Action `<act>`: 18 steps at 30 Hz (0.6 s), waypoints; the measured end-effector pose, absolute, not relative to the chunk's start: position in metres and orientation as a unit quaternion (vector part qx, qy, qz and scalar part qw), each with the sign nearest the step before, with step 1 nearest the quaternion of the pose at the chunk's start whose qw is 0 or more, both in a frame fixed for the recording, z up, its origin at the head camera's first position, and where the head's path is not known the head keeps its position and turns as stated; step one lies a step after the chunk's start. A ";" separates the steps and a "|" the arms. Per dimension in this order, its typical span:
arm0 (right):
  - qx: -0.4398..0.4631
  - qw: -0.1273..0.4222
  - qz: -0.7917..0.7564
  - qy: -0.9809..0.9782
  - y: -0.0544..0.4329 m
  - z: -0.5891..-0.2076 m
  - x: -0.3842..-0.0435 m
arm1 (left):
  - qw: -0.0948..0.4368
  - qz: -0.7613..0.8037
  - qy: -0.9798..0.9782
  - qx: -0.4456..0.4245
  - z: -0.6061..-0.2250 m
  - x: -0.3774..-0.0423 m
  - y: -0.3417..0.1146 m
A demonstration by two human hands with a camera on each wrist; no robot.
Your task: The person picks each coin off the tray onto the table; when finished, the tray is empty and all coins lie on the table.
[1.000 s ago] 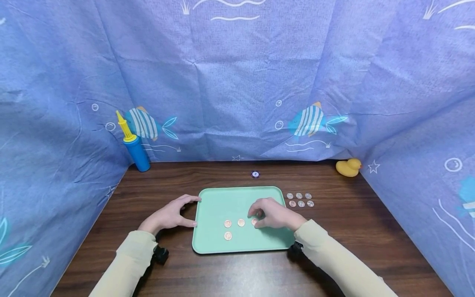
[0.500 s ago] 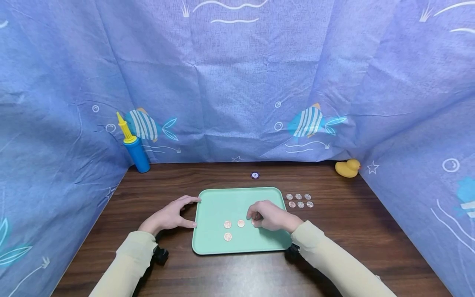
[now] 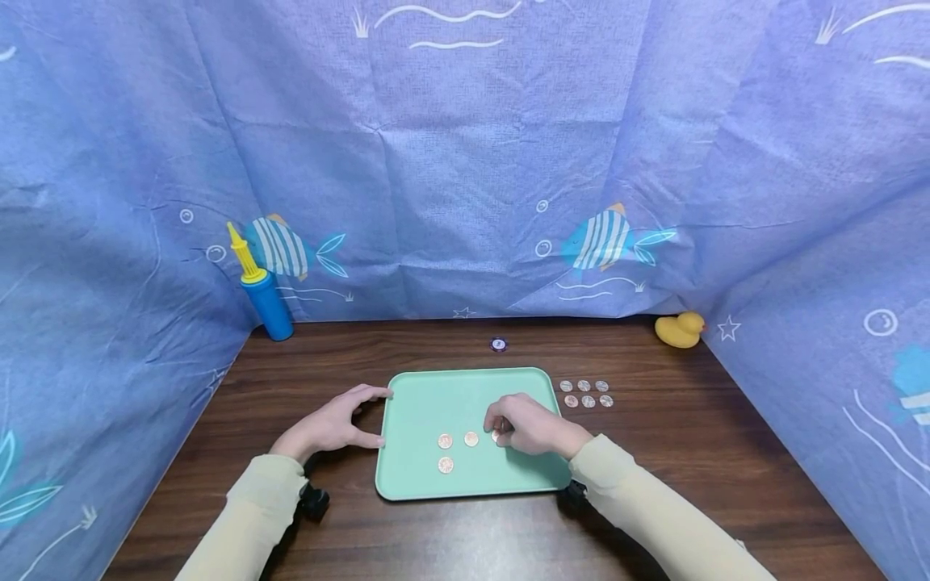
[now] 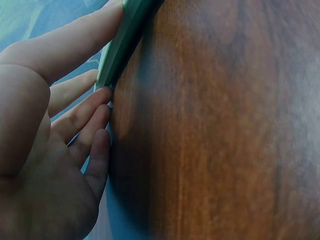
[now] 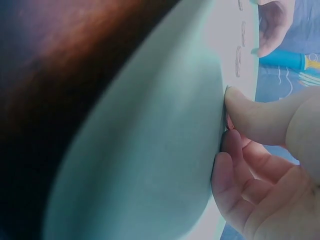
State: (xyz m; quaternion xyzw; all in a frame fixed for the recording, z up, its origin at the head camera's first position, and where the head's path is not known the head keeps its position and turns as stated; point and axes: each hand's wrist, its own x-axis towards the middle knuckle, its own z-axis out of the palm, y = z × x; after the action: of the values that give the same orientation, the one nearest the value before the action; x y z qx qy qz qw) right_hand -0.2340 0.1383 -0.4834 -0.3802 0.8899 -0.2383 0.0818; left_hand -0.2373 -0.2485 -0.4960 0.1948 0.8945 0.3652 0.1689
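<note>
A mint-green tray [image 3: 465, 383] lies on the table. My left hand [image 3: 330, 420] rests at its left edge, thumb and fingers spread and fairly straight, fingertips touching the rim [image 4: 111, 55]. On the tray lie three copper coins: one coin [image 3: 445, 441] at left, one coin [image 3: 471, 439] to its right, and one coin [image 3: 446, 465] in front. My right hand [image 3: 530, 424] is low over the tray's right half, fingers curled. Its thumb and fingers pinch another coin [image 3: 496, 436], partly hidden by the hand; a sliver shows between them in the right wrist view.
Right of the tray, several coins [image 3: 584, 386] lie on the wood in two rows. Behind the tray is a dark poker chip [image 3: 498, 344]. A yellow rubber duck [image 3: 680, 330] sits at back right, and a blue hand pump [image 3: 269, 307] leans at back left against the fish-print cloth [image 3: 450, 202].
My right hand's fingers have closed in around the coin, covering more of it, with the hand shifting slightly left. My left hand and the other coins stay put.
</note>
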 end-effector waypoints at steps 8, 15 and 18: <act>-0.394 0.067 -0.245 0.884 0.139 -0.484 -0.235 | 0.167 0.368 0.893 0.196 -0.496 -0.237 -0.249; -0.407 0.055 -0.253 0.876 0.144 -0.481 -0.235 | 0.166 0.366 0.894 0.197 -0.499 -0.238 -0.250; -0.402 0.056 -0.257 0.877 0.149 -0.479 -0.235 | 0.165 0.368 0.893 0.198 -0.499 -0.238 -0.250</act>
State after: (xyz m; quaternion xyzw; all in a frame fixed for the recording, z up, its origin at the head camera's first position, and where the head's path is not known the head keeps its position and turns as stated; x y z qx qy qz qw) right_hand -0.2353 0.1489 -0.4789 -0.4017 0.8772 -0.2568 0.0561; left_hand -0.2379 -0.2496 -0.4989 0.1978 0.8932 0.3683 0.1654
